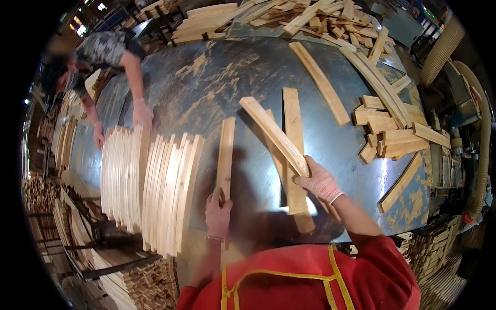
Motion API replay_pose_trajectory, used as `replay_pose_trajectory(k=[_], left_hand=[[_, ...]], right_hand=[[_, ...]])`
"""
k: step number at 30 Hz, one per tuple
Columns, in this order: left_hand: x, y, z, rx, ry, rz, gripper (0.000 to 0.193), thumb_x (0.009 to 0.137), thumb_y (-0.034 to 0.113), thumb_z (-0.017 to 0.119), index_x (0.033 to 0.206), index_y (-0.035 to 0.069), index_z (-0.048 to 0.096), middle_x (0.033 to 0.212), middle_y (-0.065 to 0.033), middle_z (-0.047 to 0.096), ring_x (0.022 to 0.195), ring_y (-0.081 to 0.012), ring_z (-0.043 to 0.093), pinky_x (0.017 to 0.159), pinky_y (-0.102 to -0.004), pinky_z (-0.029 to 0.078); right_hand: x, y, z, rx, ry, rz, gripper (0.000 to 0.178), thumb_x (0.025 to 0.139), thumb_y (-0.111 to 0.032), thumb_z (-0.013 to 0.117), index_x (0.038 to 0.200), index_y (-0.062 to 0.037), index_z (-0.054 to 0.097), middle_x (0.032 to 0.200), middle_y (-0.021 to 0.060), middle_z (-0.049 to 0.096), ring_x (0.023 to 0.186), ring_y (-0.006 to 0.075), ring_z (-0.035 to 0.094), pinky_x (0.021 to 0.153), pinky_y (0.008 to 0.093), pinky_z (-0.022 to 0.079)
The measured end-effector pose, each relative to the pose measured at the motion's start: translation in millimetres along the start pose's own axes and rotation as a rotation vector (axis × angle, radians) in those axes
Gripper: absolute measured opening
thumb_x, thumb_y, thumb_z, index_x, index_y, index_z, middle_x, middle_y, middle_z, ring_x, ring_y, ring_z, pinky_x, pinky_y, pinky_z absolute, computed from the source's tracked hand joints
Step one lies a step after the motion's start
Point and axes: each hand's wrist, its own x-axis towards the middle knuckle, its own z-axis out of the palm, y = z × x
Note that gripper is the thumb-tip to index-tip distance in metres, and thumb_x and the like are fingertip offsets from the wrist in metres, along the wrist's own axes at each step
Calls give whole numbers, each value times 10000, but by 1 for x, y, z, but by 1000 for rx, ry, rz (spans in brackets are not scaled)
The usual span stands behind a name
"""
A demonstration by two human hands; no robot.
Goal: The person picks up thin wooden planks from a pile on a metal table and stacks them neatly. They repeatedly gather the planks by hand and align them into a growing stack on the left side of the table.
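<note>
My left hand (pixel 218 216), gloved, is closed on the near part of a wooden slat (pixel 225 155) that points away from me. In my gloved right hand (pixel 319 181) is a second wooden board (pixel 274 133), gripped near its lower end and slanting up to the left. Under and beside that board lie a straight plank (pixel 293 116) and another piece partly covered by it. Just left of my left hand stands a row of slats on edge (pixel 173 191), packed side by side. The metal tabletop (pixel 248 77) beneath carries smears of sawdust.
A co-worker (pixel 111 57) at the left has gloved hands on a further slat row (pixel 121 175). A lone board (pixel 320 82) lies toward the far right. Short blocks (pixel 387 129) are piled at the right, scrap wood (pixel 341 20) at the back. A ribbed hose (pixel 444 51) hangs far right.
</note>
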Motion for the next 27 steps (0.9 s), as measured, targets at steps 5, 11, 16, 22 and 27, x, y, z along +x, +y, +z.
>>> replay_pose_trajectory(k=[5, 11, 16, 22, 27], left_hand=[[-26, -21, -23, -934, -209, -242, 659, 1004, 231, 690, 1596, 9, 507, 1406, -117, 668, 1210, -195, 648, 1052, -350, 512], [-37, -77, -58, -627, -141, -176, 697, 1045, 345, 651, 1617, -8, 464, 1387, -149, 702, 1261, -234, 665, 1072, -359, 509], [-8, -20, -89, 224, -159, -137, 850, 962, 439, 726, 1662, 98, 384, 1453, -206, 627, 1269, -416, 654, 1083, -464, 524], [0, -84, -69, 952, 104, 221, 820, 985, 395, 681, 1684, 157, 323, 1609, -175, 476, 1458, -417, 493, 1185, -532, 433], [5, -49, -43, 961, 294, 321, 808, 992, 492, 671, 1644, 89, 417, 1689, -167, 406, 1591, -399, 318, 1311, -544, 237]], right_hand=[[-37, -62, 109, 59, -238, 39, 1014, 961, -641, 626, 1649, 50, 348, 1471, 348, 605, 1404, 452, 577, 1206, 420, 415], [-26, -117, 220, -194, -368, -160, 725, 995, -573, 543, 1460, -19, 586, 1330, 319, 686, 1258, 467, 652, 1087, 488, 483], [-13, -150, 269, -485, -850, -653, 554, 1011, -487, 583, 1393, -96, 674, 1245, 184, 750, 1194, 368, 695, 1017, 440, 531], [4, -127, 123, -246, -811, -373, 462, 976, -370, 650, 1326, -77, 720, 1305, 114, 748, 1129, 250, 713, 962, 385, 567], [128, 13, -49, -616, -255, -278, 369, 957, -289, 621, 1260, -125, 756, 1372, 188, 714, 1176, 374, 712, 1000, 441, 576]])
